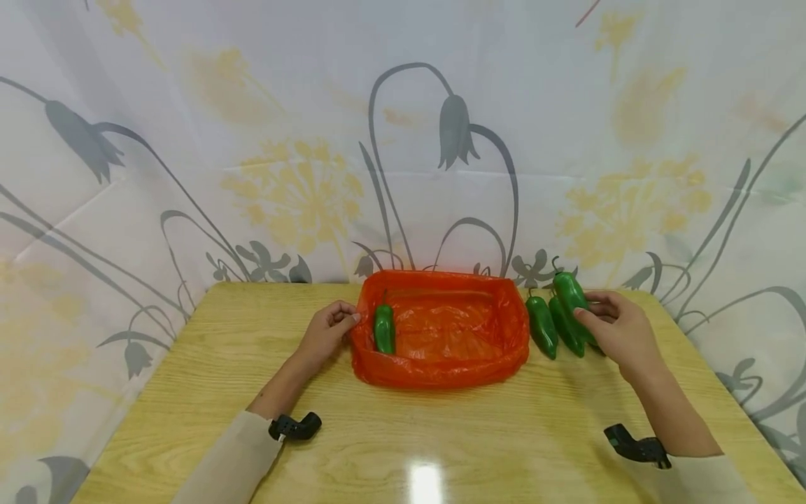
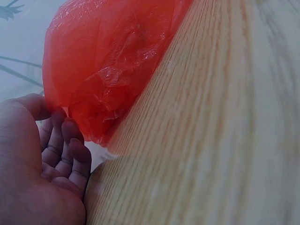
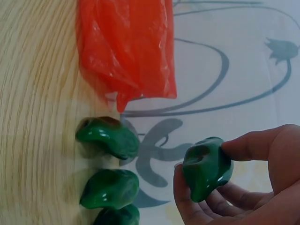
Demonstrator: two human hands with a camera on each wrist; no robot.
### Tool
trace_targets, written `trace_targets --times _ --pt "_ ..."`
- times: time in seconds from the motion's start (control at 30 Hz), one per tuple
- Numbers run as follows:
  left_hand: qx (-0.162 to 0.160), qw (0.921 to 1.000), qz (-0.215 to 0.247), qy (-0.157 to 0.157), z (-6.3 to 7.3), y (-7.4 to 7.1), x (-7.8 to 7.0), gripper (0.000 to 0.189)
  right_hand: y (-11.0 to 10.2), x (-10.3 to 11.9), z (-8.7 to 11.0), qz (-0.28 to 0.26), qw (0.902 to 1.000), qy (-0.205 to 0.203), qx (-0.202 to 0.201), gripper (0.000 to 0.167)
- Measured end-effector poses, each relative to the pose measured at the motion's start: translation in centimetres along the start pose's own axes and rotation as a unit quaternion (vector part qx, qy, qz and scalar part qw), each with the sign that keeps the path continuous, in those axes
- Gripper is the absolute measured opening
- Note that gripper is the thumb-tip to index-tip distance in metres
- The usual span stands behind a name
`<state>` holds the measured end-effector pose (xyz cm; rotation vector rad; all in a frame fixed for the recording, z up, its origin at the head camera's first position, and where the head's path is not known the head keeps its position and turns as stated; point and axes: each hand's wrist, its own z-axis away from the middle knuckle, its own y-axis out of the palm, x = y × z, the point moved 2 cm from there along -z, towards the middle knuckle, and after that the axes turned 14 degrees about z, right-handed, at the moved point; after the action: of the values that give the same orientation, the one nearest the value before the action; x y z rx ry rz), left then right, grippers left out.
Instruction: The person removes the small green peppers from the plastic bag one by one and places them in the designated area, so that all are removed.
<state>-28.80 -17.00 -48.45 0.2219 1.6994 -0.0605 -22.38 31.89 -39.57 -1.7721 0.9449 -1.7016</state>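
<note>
A box lined with a red plastic bag (image 1: 441, 374) stands at the back of the wooden table, with one green pepper (image 1: 384, 329) lying at its left inside. My left hand (image 1: 330, 329) pinches the bag's left rim between thumb and fingers; the left wrist view shows the red plastic (image 2: 108, 61) at the fingertips. To the right of the box, my right hand (image 1: 620, 329) holds a green pepper (image 3: 208, 166) between thumb and fingers, raised off the table. Below it lie several more green peppers (image 1: 541, 325), side by side.
The wooden table (image 1: 390, 441) reaches back to a white cloth (image 1: 283, 105) printed with grey and yellow flowers, which hangs behind and at both sides. A black camera is strapped on each wrist. Light glares off the table's front middle.
</note>
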Motion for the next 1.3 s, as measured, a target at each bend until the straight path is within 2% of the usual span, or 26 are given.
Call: trace_targets --times 0.27,0.63,1.0,1.3 --pt "-0.001 1.0 -0.007 0.001 0.0 0.1 0.0 0.019 -0.6 -1.3 -0.5 0.007 0.9994 0.035 0.006 0.062" --pt "-0.007 1.0 0.0 0.003 -0.2 0.1 -0.5 0.019 -1.5 -2.7 -1.6 0.007 0.9991 0.042 -0.004 0.063" --pt "0.004 1.0 0.004 -0.003 -0.1 0.2 0.1 0.021 -1.9 -5.4 -1.6 0.012 0.9978 0.063 -0.02 0.067" --pt "-0.004 1.0 -0.006 -0.007 0.1 0.0 0.2 0.019 -1.9 -7.2 -2.1 0.002 0.9963 0.086 -0.009 0.07"
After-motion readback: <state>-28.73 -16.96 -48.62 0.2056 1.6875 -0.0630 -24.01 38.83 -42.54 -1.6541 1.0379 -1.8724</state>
